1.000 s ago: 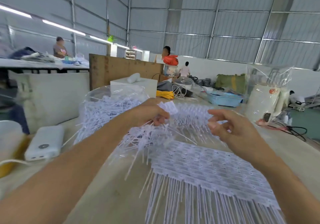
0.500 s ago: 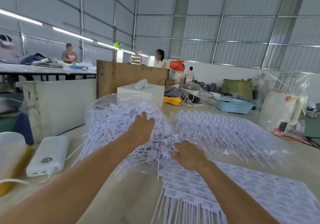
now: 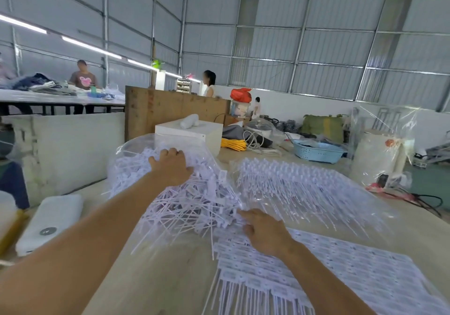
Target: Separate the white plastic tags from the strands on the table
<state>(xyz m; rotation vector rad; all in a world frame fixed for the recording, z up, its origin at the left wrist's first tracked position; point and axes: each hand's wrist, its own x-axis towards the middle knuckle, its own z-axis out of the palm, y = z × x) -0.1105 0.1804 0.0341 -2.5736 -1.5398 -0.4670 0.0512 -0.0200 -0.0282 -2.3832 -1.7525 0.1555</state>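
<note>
— Warehouse bench, pale table (image 3: 170, 278). Where are the tags?

— Loose white tags (image 3: 194, 205) are heaped in a clear bag; joined strips (image 3: 316, 266) lie flat nearer.

— And the hands?

— A second ago the left hand (image 3: 171, 167) pinched a tag above the heap. Now it rests spread on the pile, holding nothing. The right hand (image 3: 264, 233) has come down onto the strips, fingers flat, probably reaching for the next one.
</note>
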